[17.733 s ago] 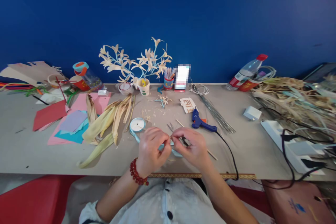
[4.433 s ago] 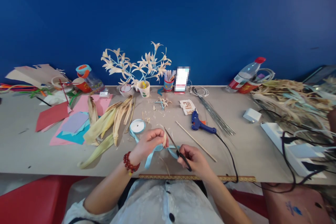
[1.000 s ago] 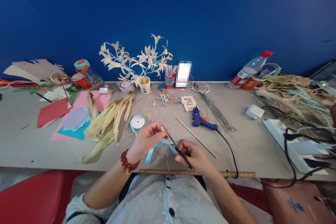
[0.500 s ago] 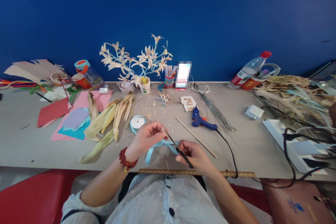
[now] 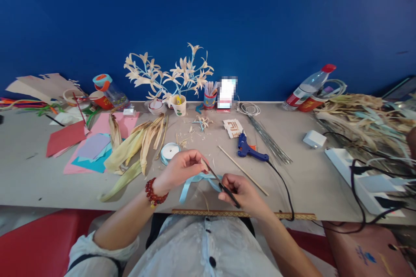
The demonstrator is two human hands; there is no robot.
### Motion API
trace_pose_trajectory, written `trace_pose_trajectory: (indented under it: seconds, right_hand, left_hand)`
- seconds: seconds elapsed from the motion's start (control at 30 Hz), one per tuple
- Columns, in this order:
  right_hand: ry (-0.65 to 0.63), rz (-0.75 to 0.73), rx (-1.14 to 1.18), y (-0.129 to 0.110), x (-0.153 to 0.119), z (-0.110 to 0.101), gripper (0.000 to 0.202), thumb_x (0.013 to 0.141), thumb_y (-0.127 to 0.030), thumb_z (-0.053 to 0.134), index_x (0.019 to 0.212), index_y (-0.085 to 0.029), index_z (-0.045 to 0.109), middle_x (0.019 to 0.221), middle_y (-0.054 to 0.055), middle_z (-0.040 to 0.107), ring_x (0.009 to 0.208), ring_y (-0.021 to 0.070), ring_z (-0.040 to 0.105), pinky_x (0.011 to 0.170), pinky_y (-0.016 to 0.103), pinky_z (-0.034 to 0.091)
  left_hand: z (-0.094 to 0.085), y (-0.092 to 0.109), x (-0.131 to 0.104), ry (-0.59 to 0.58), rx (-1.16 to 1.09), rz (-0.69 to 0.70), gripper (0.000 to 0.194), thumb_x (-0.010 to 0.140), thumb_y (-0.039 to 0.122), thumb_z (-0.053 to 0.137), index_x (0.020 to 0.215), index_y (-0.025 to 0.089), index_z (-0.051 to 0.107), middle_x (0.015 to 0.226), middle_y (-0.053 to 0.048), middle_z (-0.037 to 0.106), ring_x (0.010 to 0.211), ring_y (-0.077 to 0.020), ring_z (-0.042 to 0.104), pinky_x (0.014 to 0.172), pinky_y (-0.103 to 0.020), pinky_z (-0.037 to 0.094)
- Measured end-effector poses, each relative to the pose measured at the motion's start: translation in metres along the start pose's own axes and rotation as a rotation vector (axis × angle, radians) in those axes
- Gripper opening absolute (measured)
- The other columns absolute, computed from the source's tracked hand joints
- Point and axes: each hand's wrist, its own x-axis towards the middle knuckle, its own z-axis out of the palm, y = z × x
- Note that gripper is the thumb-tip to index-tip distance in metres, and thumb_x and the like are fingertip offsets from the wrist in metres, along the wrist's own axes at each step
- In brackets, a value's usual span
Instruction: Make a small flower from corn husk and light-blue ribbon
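My right hand [image 5: 236, 189] is closed around the black handles of a pair of scissors [image 5: 229, 194], whose blades slant up and left. At the blade tips, my left hand [image 5: 188, 165] pinches a small pale piece [image 5: 204, 165], which looks like corn husk; most of it is hidden by the fingers. Below both hands a loose light-blue ribbon [image 5: 185, 190] lies on the table. Just behind my left hand sits a white ribbon spool [image 5: 170, 152]. A thin wooden stick [image 5: 243, 170] lies beyond my right hand.
A blue glue gun [image 5: 250, 149] with its black cord lies right of centre. Dried corn husks [image 5: 130, 149] and coloured paper [image 5: 94, 149] are on the left. Cups with husk flowers [image 5: 178, 106] stand against the wall. A power strip [image 5: 351, 177] and cables lie right.
Both hands stay almost in place. The left wrist and forearm have shifted slightly left, and the scissors have moved a little right with my right hand.
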Motion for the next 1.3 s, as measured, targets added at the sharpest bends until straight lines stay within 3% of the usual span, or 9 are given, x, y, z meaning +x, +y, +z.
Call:
trace_pose_trajectory:
  seconds: [0.53, 0.7, 0.83, 1.07, 1.3]
  right_hand:
    - [0.049, -0.009, -0.062, 0.002, 0.000, -0.002, 0.052, 0.068, -0.051, 0.076, 0.058, -0.021, 0.035, 0.054, -0.008, 0.027, 0.051, 0.0082, 0.024, 0.047, 0.023, 0.016]
    - [0.148, -0.008, 0.219, -0.005, 0.006, 0.007, 0.045, 0.067, -0.048, 0.078, 0.069, -0.021, 0.041, 0.058, -0.006, 0.048, 0.050, 0.0097, 0.041, 0.048, 0.022, 0.030]
    - [0.237, -0.116, 0.350, -0.022, 0.020, 0.016, 0.037, 0.066, -0.036, 0.080, 0.079, -0.021, 0.049, 0.076, 0.000, 0.062, 0.065, 0.0136, 0.055, 0.059, 0.024, 0.042]
    - [0.250, -0.116, 0.291, -0.035, 0.038, 0.021, 0.040, 0.061, -0.025, 0.082, 0.079, -0.022, 0.047, 0.072, -0.003, 0.061, 0.059, 0.0107, 0.053, 0.054, 0.021, 0.040]
    - [0.286, -0.128, 0.268, -0.033, 0.035, 0.019, 0.040, 0.059, -0.022, 0.082, 0.077, -0.022, 0.047, 0.070, -0.004, 0.061, 0.057, 0.0101, 0.052, 0.053, 0.021, 0.040]
  left_hand:
    - [-0.011, 0.000, 0.004, -0.156, 0.018, -0.029, 0.014, 0.077, 0.023, 0.065, 0.070, 0.015, 0.057, 0.086, -0.006, 0.071, 0.076, -0.0138, 0.064, 0.068, -0.023, 0.046]
    - [-0.012, -0.005, 0.005, -0.189, 0.025, -0.030, 0.014, 0.078, 0.026, 0.064, 0.072, 0.016, 0.055, 0.082, -0.006, 0.069, 0.074, -0.0149, 0.064, 0.068, -0.026, 0.047]
    - [-0.007, -0.010, 0.007, -0.206, 0.263, -0.001, 0.008, 0.078, 0.021, 0.059, 0.073, 0.016, 0.058, 0.071, -0.002, 0.067, 0.068, -0.0136, 0.061, 0.067, -0.025, 0.047]
    - [-0.006, -0.012, 0.005, -0.134, 0.663, 0.113, 0.006, 0.077, 0.023, 0.058, 0.077, 0.018, 0.062, 0.076, 0.000, 0.069, 0.072, -0.0143, 0.062, 0.069, -0.024, 0.045]
    - [-0.003, -0.012, 0.006, -0.115, 0.715, 0.167, 0.007, 0.079, 0.022, 0.056, 0.078, 0.019, 0.062, 0.077, 0.000, 0.068, 0.074, -0.0145, 0.061, 0.069, -0.024, 0.045]
